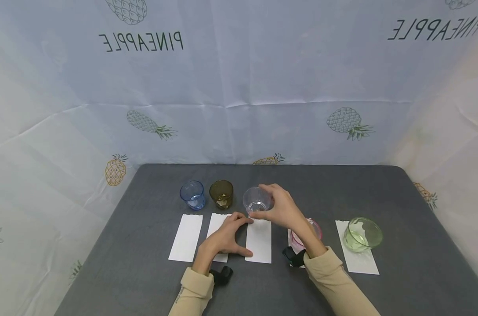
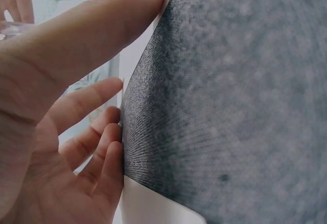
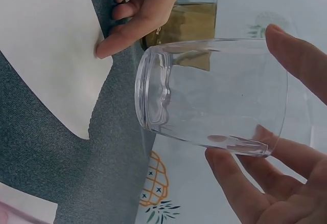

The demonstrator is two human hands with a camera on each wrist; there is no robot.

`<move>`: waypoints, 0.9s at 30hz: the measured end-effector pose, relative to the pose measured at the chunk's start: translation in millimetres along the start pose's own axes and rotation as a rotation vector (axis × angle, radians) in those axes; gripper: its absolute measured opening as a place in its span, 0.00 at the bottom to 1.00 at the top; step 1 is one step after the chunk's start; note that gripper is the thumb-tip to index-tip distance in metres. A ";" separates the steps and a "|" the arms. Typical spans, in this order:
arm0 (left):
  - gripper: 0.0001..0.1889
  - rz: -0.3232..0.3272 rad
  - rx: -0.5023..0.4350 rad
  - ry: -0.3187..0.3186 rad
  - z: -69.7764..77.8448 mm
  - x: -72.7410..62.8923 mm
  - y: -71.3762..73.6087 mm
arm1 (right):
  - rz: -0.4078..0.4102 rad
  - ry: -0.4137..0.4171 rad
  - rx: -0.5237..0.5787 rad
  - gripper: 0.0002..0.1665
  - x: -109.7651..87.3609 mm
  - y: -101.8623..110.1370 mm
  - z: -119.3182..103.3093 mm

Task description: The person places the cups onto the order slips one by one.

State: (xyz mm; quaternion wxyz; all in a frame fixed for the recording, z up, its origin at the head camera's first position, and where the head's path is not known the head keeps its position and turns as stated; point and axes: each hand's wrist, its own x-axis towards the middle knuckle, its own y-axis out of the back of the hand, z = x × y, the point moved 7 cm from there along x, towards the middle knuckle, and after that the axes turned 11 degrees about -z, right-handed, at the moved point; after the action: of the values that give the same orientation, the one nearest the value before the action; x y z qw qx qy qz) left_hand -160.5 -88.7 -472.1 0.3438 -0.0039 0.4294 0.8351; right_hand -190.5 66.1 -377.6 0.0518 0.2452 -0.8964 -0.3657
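Observation:
My right hand (image 1: 279, 207) grips a clear glass tumbler (image 1: 256, 199) near its rim, thumb on one side and fingers on the other. In the right wrist view the tumbler (image 3: 225, 98) shows nothing inside. Its base is close to the torn top edge of a white paper strip (image 1: 258, 243). My left hand (image 1: 226, 237) rests on that strip, index fingertip at the top edge and thumb lower down on its left side. Beneath the left hand lies another white strip (image 1: 215, 224), partly hidden.
Behind the strips stand a blue glass (image 1: 193, 195) and a brown glass (image 1: 221, 194). A far-left strip (image 1: 186, 238) lies on the dark table (image 1: 124, 263). Under the right forearm a pink glass (image 1: 316, 229) is partly hidden. A green glass (image 1: 363, 235) stands on the rightmost strip (image 1: 361, 262).

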 end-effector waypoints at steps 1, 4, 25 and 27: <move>0.47 0.000 -0.001 -0.001 0.0 0.1 -0.1 | -0.003 0.006 -0.003 0.49 -1.6 -0.1 -0.3; 0.48 0.000 0.003 -0.002 -0.8 0.6 -0.6 | -0.012 0.024 -0.008 0.49 -6.2 -1.0 -0.7; 0.51 0.006 -0.009 0.005 -1.0 0.5 -1.2 | -0.080 0.097 0.103 0.49 -32.0 -12.0 8.1; 0.51 0.006 0.001 0.003 -0.6 0.2 -1.3 | -0.086 0.099 0.108 0.49 -33.2 -13.5 10.0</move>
State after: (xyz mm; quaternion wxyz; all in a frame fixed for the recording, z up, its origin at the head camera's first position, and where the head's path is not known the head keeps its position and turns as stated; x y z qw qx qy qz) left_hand -160.1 -88.6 -473.5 0.3405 -0.0038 0.4304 0.8359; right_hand -158.8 80.0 -391.2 0.0668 0.3037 -0.8998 -0.3060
